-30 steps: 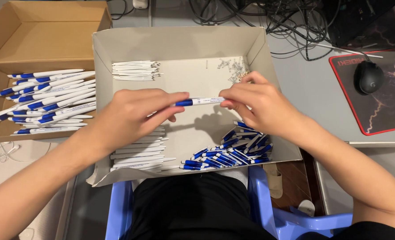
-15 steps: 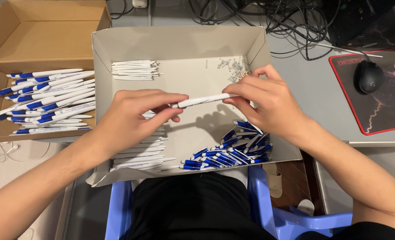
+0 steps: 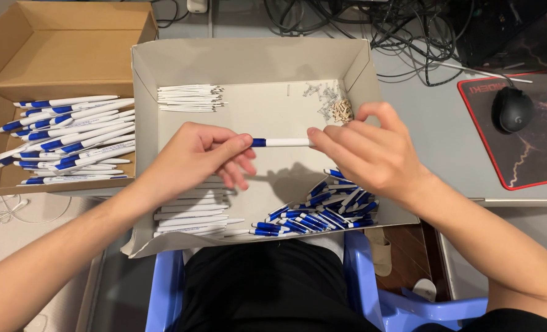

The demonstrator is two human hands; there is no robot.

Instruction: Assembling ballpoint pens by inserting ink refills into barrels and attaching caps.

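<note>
Both hands hold one blue-and-white pen [image 3: 281, 142] level over a shallow grey cardboard tray [image 3: 249, 58]. My left hand [image 3: 193, 158] pinches its blue end, my right hand [image 3: 369, 154] its white end. Below my left hand lies a stack of white pen barrels [image 3: 190, 215]. Below my right hand sits a heap of blue pen parts [image 3: 323, 212]. White refills [image 3: 190, 98] lie at the tray's far left, small springs [image 3: 332, 104] at its far right.
A brown cardboard box [image 3: 58, 55] on the left holds several finished blue-and-white pens [image 3: 70, 138]. A black mouse [image 3: 515, 109] rests on a red-edged mat at the right. Tangled cables [image 3: 403, 24] run along the back. A blue plastic stool [image 3: 359, 289] is below.
The pen has gone from tilted to level, with my hands a little further apart and my left fingers looser on its blue end.
</note>
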